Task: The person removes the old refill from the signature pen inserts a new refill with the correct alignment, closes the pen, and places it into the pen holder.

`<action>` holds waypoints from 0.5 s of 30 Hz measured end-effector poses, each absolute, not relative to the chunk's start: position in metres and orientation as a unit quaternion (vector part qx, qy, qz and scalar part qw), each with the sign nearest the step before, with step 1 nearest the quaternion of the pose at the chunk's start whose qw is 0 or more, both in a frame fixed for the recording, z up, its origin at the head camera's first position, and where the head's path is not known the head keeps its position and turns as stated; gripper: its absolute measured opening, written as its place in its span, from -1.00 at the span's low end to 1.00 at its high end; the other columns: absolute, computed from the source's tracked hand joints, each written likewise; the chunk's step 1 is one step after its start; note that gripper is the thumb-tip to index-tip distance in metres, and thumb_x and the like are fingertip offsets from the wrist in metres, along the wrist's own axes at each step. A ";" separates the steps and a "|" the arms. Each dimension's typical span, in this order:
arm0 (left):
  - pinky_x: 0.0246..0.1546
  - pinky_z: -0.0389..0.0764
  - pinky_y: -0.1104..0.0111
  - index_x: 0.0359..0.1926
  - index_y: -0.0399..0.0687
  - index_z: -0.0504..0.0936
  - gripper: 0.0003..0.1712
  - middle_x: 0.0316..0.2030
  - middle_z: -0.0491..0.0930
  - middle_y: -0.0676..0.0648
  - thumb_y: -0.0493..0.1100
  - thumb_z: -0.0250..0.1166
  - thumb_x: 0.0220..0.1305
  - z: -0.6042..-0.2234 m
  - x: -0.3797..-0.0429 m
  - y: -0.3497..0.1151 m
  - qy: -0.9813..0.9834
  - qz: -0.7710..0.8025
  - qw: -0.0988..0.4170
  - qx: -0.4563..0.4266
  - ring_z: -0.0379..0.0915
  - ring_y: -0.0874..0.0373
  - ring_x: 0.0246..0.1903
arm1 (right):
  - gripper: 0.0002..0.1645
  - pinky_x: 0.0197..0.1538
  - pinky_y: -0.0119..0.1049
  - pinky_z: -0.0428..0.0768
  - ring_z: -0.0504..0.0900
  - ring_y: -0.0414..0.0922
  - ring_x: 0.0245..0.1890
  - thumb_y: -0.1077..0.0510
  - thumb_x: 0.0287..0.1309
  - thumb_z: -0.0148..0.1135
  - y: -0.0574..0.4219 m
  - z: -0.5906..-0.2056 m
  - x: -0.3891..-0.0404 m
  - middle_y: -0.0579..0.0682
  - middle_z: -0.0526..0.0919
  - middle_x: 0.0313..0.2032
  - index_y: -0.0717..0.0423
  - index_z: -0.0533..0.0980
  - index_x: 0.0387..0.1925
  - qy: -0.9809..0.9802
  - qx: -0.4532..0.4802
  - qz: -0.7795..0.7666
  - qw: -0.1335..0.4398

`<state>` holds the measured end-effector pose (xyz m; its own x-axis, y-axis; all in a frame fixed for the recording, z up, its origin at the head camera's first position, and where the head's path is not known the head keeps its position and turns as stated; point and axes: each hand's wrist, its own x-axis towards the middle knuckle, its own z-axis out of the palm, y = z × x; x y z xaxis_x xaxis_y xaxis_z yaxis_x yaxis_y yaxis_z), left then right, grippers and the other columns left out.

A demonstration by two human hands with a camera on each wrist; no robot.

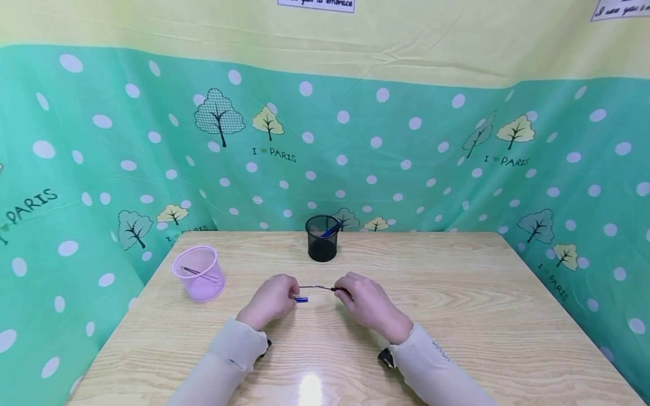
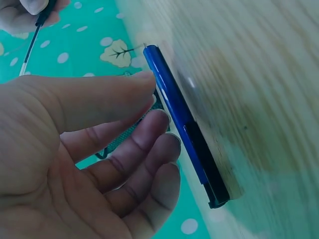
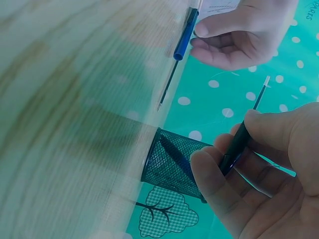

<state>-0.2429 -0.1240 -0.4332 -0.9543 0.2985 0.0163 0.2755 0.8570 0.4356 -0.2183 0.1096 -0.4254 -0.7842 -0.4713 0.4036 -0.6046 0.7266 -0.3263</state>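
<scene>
My right hand pinches a black pen section between thumb and fingers, off the table. From it a thin ink refill with a pale end points toward the left hand. My left hand hovers low with loosely bent fingers, its thumb tip right beside a blue pen barrel. That barrel lies on the wood and carries a dark clip. Another ink refill lies alongside, its metal tip pointing right; the left hand hides part of it in the head view.
Behind the hands stands a black mesh pen cup with blue pen parts in it. A pink mesh cup at the left holds thin refills. A patterned cloth hangs around the table.
</scene>
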 end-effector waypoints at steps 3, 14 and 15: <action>-0.32 0.47 0.24 -0.36 -0.10 0.62 -0.81 -0.44 0.49 0.04 -0.38 0.40 -0.04 -0.434 -0.243 -0.124 0.965 0.212 0.023 0.151 0.35 0.14 -0.43 | -0.94 -0.34 -0.35 0.53 0.47 -0.33 -0.43 0.14 0.24 0.24 0.110 -0.425 -0.218 -0.22 0.53 -0.39 -0.01 0.62 -0.30 -0.918 0.293 0.223 0.148; -0.37 0.44 0.26 -0.46 -0.07 0.61 -0.81 -0.47 0.50 0.03 -0.44 0.32 -0.03 -0.437 -0.243 -0.126 0.968 0.196 0.017 0.155 0.34 0.14 -0.46 | -0.94 -0.35 -0.36 0.52 0.46 -0.33 -0.44 0.13 0.24 0.24 0.109 -0.424 -0.218 -0.22 0.53 -0.40 -0.02 0.62 -0.30 -0.920 0.290 0.222 0.146; -0.37 0.44 0.26 -0.46 -0.06 0.60 -0.81 -0.47 0.50 0.03 -0.44 0.31 -0.03 -0.437 -0.243 -0.126 0.969 0.194 0.019 0.152 0.34 0.14 -0.46 | -0.94 -0.35 -0.36 0.52 0.46 -0.33 -0.45 0.13 0.24 0.24 0.109 -0.425 -0.218 -0.22 0.53 -0.40 -0.02 0.62 -0.30 -0.919 0.290 0.222 0.147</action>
<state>-0.2426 -0.1264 -0.4373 -0.9533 0.3011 0.0225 0.2865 0.8786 0.3822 -0.2179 0.1093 -0.4247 -0.7893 -0.4676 0.3980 -0.5976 0.7339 -0.3229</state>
